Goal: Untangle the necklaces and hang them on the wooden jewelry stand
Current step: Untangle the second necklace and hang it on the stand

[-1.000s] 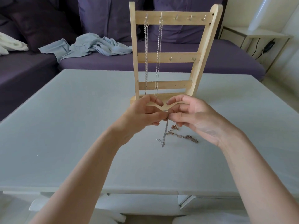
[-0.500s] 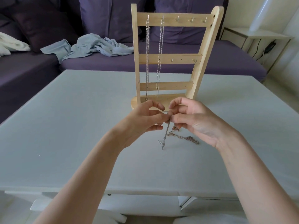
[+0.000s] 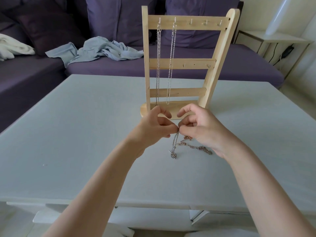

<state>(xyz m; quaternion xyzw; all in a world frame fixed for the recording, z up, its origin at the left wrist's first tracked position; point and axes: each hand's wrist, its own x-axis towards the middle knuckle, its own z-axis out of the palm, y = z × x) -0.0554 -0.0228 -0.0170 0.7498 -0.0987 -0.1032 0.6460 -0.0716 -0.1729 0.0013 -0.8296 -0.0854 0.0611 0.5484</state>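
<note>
A person's left hand (image 3: pixel 153 129) and right hand (image 3: pixel 201 129) are meeting fingertip to fingertip above a pale grey table (image 3: pixel 77 134), both pinching the top of a thin silver chain necklace (image 3: pixel 174 144). The chain is dangling straight down from the pinching fingers, its small pendant touching the table. Just below and to the right of the fingers, a tangled rose-gold chain necklace (image 3: pixel 196 147) is lying on the table, partly under the right hand. Directly beyond the fingers, a light wooden ladder-shaped jewelry stand (image 3: pixel 181 61) is standing upright, with two silver chains (image 3: pixel 164 65) hanging from its two leftmost top hooks.
</note>
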